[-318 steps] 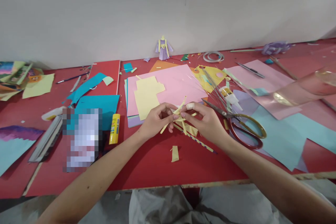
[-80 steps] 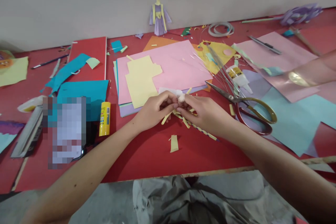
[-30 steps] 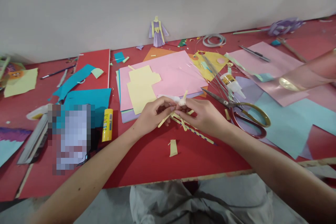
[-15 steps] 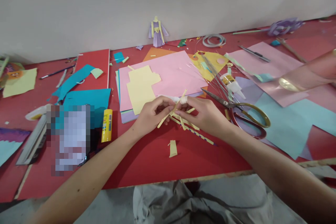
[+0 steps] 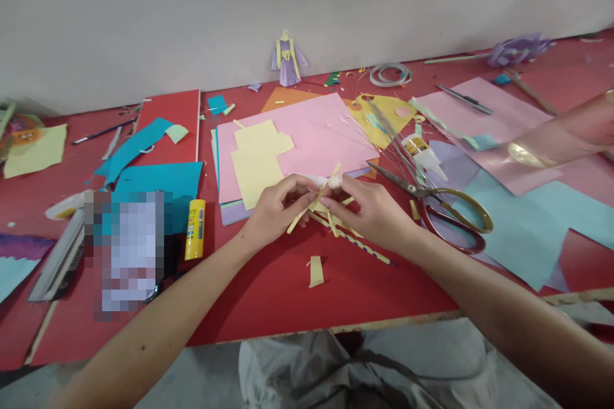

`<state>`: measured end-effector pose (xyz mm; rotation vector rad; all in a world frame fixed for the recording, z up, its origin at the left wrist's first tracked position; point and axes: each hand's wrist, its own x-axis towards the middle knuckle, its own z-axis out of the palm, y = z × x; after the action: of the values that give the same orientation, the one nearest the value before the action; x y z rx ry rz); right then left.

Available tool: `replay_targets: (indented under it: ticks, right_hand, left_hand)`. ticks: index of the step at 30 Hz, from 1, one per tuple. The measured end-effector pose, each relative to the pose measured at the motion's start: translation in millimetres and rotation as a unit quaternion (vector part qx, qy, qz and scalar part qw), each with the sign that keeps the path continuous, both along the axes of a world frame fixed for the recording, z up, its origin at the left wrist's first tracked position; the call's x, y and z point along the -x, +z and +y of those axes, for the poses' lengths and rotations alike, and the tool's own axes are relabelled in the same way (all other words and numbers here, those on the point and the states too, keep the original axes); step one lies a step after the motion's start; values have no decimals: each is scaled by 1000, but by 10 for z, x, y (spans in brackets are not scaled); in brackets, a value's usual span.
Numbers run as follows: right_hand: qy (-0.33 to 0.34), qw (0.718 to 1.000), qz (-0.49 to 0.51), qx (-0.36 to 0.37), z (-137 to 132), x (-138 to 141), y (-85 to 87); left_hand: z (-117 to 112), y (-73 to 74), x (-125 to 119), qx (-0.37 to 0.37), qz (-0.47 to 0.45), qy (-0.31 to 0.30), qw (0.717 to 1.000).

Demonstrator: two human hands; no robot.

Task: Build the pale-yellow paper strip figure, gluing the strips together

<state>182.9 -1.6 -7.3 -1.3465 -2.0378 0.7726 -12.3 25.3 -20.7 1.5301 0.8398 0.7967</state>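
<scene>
My left hand (image 5: 282, 208) and my right hand (image 5: 368, 209) meet over the middle of the red table, fingertips pinched together. Between them they grip a narrow yellow paper strip (image 5: 298, 220), whose ends stick out at lower left and upper right. White coverings wrap some fingertips of both hands. Beneath the hands lie more yellow strips and a pencil with dark dots (image 5: 369, 250). A small folded yellow paper piece (image 5: 316, 271) rests nearer the table edge. Behind the left hand, yellow paper (image 5: 256, 169) lies on pink sheets (image 5: 316, 128).
Scissors (image 5: 426, 195) and a white glue bottle (image 5: 425, 154) lie right of my hands. A yellow glue stick (image 5: 194, 230) stands at left, beside a blurred-out patch. A paper doll figure (image 5: 288, 59) leans at the wall. Another person's arm (image 5: 570, 124) reaches in from the right.
Both hands keep nearly the same place and pinch on the yellow strip. Only slight finger movement and a small shift of the view show.
</scene>
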Motion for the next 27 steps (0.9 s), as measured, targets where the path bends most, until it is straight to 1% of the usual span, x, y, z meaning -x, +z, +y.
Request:
replay_targets:
  ticks: [3, 6, 10, 13, 19, 27]
  right_hand:
    - [-11, 999, 43, 6, 11, -1, 1]
    - [-19, 993, 111, 27, 28, -4, 0]
    - [-17, 976, 192, 99, 41, 1, 17]
    - [-21, 963, 224, 148, 48, 8, 45]
    - [-28, 957, 231, 170, 62, 10, 46]
    - [-20, 962, 211, 174, 56, 18, 20]
  left_hand:
    - [-3, 13, -2, 1, -4, 10, 1000]
    - [-9, 33, -6, -2, -9, 27, 1000]
    - [-9, 45, -6, -16, -17, 45, 999]
    - [-6, 42, 3, -25, -23, 54, 998]
    - [-10, 29, 17, -30, -22, 51, 998]
    - [-10, 22, 8, -36, -17, 56, 998]
